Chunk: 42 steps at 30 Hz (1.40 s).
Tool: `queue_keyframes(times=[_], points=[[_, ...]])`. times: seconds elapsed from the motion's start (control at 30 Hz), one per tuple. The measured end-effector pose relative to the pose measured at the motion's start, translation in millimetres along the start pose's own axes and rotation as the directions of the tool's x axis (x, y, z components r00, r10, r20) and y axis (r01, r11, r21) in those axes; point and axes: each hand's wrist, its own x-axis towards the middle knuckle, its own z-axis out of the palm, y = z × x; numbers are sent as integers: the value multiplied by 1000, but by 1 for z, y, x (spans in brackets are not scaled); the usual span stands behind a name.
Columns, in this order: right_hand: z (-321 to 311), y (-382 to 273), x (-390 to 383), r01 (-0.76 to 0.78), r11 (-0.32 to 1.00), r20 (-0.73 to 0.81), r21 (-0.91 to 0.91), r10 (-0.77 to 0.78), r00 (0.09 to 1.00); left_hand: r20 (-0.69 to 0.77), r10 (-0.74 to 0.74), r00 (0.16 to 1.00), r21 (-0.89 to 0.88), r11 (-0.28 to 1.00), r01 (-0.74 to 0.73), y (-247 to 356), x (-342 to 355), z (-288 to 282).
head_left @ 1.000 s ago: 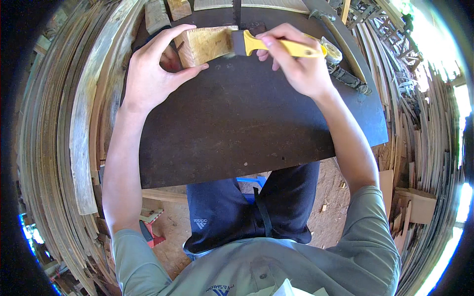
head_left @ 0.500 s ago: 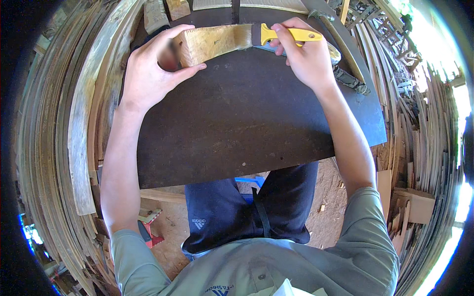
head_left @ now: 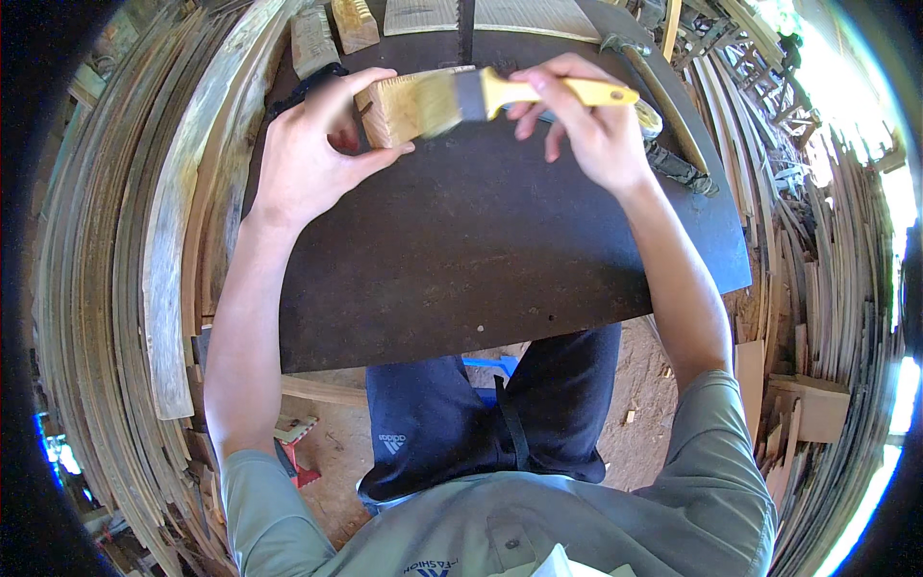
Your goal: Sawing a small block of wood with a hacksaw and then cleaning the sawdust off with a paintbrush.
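Note:
My left hand (head_left: 312,149) grips the left end of a pale wooden block (head_left: 385,117) between thumb and fingers, holding it above the dark tabletop (head_left: 461,240). The far edge of the block has small notches. In my right hand (head_left: 598,135) is a flat paintbrush (head_left: 500,91) with a yellow handle and a dark ferrule. The bristles lie across the block's upper face and look smeared by motion. They hide the right part of the block. My right thumb and index finger pinch the handle; the other fingers are loosely bent.
Two wood pieces (head_left: 354,26) lie at the back left, and flat boards (head_left: 534,17) at the back edge. A hammer (head_left: 673,111) with a wooden handle rests along the right side, beside a roundish yellow-edged item (head_left: 650,119) partly hidden by my hand. Long planks (head_left: 106,240) are stacked on both sides.
The brush has swept left, from the block's right end toward my left hand. The block is turned somewhat, and both hands sit slightly lower in the view.

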Motion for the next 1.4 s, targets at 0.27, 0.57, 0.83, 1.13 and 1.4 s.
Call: queue_keyframes(times=[0.27,0.57,0.83,1.13,1.4], points=[[6,6,-1,37,994,-119,-103,-49,992,15,-7,1000,80,997,6,-6,-2,0],[-19,17,4,63,957,-69,-282,-86,994,-8,-4,1000,77,997,5,-4,0,3],[-21,18,3,61,949,-78,-310,-90,993,22,-47,999,83,995,45,-10,-1,2],[-23,14,2,22,991,23,-128,-19,1000,59,-88,994,27,996,87,-2,3,-6],[-24,12,2,-18,999,117,-46,24,993,89,-215,972,-55,974,221,-1,5,-3]])
